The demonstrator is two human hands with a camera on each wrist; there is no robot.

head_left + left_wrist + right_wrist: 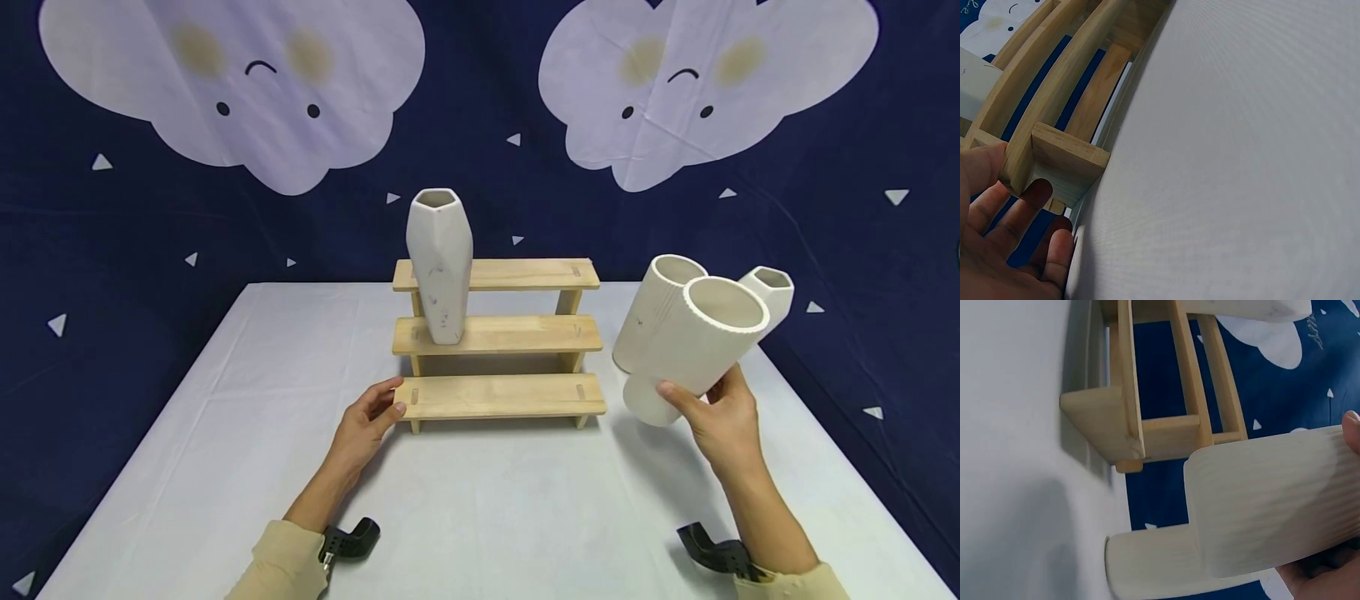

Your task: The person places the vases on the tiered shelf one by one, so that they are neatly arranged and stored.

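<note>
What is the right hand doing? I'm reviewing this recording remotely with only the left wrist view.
Observer: In the head view, the right hand grips a ribbed white vase.
Operator: And the white piece cut off at my left edge, what does it stand on?
Observer: It's a faceted vase, and the head view shows it standing on the middle tier of the wooden stand.
</note>
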